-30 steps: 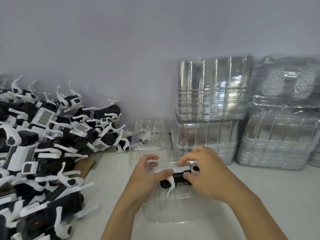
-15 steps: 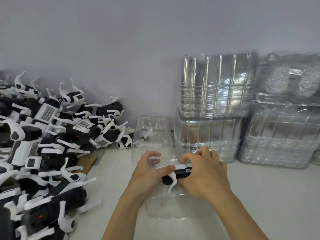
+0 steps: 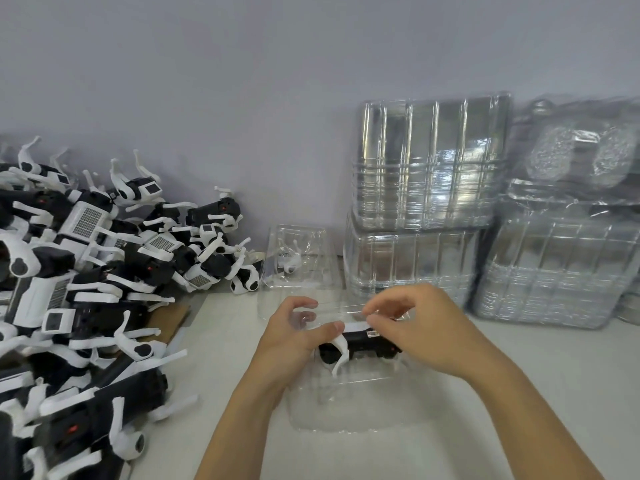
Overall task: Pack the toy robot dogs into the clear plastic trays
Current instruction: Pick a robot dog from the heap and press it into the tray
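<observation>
White desk [image 3: 519,393] under everything, pale wall behind. To the left, heaped high: pile of toy robot dogs [image 3: 86,271], black and white, legs jutting every way. To the right against the wall: stacks of clear plastic trays [image 3: 429,202], nested, one stack atop another, more wrapped stacks beside. Near the middle, at the wall: packed tray [image 3: 298,265], upright-leaning, with a white-legged dog dimly seen inside. In front, flat on the desk: open clear tray [image 3: 346,407], hard to trace at its edges. Over its far half: toy robot dog [image 3: 360,344], black body lying sideways, one white leg hanging down into the tray. Left hand [image 3: 294,337]: grip curled round the dog's left end, thumb laid along the top. Right hand [image 3: 426,327]: grip closed on the dog's right end, fingertips pinching at the white top strip.
</observation>
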A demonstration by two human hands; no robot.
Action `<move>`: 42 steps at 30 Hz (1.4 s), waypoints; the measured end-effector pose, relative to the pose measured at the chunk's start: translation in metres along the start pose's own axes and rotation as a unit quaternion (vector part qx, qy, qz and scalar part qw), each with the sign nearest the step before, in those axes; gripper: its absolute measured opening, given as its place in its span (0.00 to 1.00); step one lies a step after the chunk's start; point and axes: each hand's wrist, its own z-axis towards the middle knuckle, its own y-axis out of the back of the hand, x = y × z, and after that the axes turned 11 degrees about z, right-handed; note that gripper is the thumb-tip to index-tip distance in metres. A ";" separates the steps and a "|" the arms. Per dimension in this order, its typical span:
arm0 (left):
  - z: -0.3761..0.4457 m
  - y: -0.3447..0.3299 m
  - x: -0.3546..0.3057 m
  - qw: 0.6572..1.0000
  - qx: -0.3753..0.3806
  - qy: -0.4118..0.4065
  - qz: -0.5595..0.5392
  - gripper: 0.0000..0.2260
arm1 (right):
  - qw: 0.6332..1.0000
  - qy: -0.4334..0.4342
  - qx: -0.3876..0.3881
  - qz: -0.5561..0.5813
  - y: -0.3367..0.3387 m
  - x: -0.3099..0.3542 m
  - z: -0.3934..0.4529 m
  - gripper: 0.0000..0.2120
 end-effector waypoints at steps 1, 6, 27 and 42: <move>0.000 0.000 0.000 1.000 0.001 0.002 0.000 0.20 | 1.000 0.012 -0.018 0.001 0.005 0.000 -0.001 0.05; 0.000 -0.001 -0.001 1.000 -0.002 0.004 0.002 0.20 | 0.999 -0.015 0.037 0.021 0.013 0.014 -0.007 0.07; -0.002 0.000 -0.004 1.000 -0.004 0.004 0.010 0.20 | 0.973 -0.133 0.166 0.085 0.007 0.012 -0.008 0.13; -0.006 0.002 -0.006 1.000 0.009 0.002 0.015 0.21 | 0.996 -0.044 0.068 -0.048 -0.008 0.010 -0.006 0.15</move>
